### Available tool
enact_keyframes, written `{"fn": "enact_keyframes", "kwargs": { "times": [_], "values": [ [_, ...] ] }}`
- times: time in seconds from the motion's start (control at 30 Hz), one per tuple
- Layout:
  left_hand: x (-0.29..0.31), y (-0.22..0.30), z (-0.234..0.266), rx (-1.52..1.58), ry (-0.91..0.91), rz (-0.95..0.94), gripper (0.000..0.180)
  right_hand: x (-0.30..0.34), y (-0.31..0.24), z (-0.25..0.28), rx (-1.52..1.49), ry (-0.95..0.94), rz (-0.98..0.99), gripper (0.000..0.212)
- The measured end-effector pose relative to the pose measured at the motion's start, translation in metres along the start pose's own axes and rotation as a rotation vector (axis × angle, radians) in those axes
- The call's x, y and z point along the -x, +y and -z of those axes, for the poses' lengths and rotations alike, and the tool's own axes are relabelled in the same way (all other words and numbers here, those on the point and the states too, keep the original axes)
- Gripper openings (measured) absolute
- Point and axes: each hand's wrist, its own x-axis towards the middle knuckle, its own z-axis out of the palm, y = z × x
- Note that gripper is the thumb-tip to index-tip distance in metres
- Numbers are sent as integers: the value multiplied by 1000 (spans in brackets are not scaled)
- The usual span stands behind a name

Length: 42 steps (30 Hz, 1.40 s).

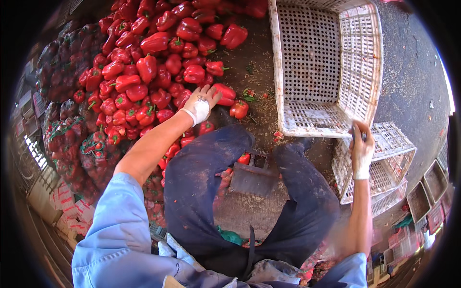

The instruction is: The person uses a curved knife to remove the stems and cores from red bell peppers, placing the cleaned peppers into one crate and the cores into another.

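A large heap of red bell peppers [144,72] lies on the ground to my left and ahead. My left hand [201,103], in a white fingerless glove, reaches over the heap's near right edge. Its fingers are stretched out and apart, with the tips against or just beside a red bell pepper [224,94]. Another pepper [238,109] lies close by. On the right, my right hand [362,149], also partly gloved, is closed by the near right corner of a white plastic crate [307,126]. Something small and dark shows at its fingers; I cannot make out what it is.
More white crates [374,158] stand beside my right forearm. Mesh sacks of peppers [72,144] line the far left. Between my bent knees is a dark flat-topped object [253,180]. Scraps and seeds litter the ground near the big crate. Stacked trays [418,201] stand at the far right.
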Motion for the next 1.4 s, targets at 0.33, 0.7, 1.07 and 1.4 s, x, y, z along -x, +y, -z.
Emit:
{"fn": "enact_keyframes", "kwargs": {
  "times": [0.33,0.7,1.07,1.4],
  "values": [
    [-88,5,-77,-116,289,-167,95,-59,-111,-142,-362,-526,208,39],
    [-75,1,-83,363,656,-98,86,-51,-124,-191,247,-186,439,37],
    [26,-102,-55,2223,795,-10,40,32,-111,-223,183,-253,273,48],
    [135,-47,88,1754,741,-357,53,69,-128,-174,-906,-268,200,50]
  ]
}}
